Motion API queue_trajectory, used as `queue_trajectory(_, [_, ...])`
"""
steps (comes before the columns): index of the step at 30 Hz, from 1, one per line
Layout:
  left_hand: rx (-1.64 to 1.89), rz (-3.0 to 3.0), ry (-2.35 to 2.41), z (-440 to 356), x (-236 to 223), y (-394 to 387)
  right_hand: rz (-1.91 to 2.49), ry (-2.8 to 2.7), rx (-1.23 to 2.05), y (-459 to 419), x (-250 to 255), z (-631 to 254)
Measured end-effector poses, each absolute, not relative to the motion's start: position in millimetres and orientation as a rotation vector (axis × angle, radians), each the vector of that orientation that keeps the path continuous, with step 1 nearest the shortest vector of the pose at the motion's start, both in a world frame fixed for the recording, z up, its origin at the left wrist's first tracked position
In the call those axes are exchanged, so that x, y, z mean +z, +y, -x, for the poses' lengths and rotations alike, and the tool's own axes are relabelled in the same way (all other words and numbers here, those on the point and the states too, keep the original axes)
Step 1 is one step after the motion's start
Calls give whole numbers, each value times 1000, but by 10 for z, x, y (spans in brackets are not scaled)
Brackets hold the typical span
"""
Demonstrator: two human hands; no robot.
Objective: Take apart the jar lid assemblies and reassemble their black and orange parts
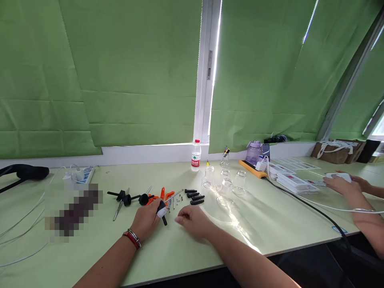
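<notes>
Black piece over counter, clamped in left hand. Right hand just beside, fingers curled; cannot tell whether closed on anything. Beyond hands: orange parts, small metal bits, black cylinders. Left of orange parts: black cranks. Right of cylinders: glass jars. Farther back: red-capped bottle.

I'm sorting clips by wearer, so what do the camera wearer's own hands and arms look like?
The left hand and right hand are gloveless, and no sleeves show. The left wears a red bracelet and a silver-coloured bangle at the wrist; nothing worn shows on the right.
</notes>
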State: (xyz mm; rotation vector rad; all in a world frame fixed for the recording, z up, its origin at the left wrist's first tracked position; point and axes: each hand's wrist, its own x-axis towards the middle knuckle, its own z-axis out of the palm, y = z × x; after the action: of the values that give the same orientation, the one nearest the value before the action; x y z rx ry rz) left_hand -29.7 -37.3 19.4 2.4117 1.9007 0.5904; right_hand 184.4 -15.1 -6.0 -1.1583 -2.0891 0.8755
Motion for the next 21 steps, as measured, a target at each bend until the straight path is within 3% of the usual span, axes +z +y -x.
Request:
queue_trajectory(7, [564,-2378,2112,324,144,-319,1348,-2254,688,-219,27,-1399])
queue_trajectory(14, [455,-2423,2087,324,133,-309,1283,-2412,384,-216,222,-1319])
queue_trajectory(21, [557,-2419,2112,354,128,-311,1281,-2560,221,-237,318,-1275])
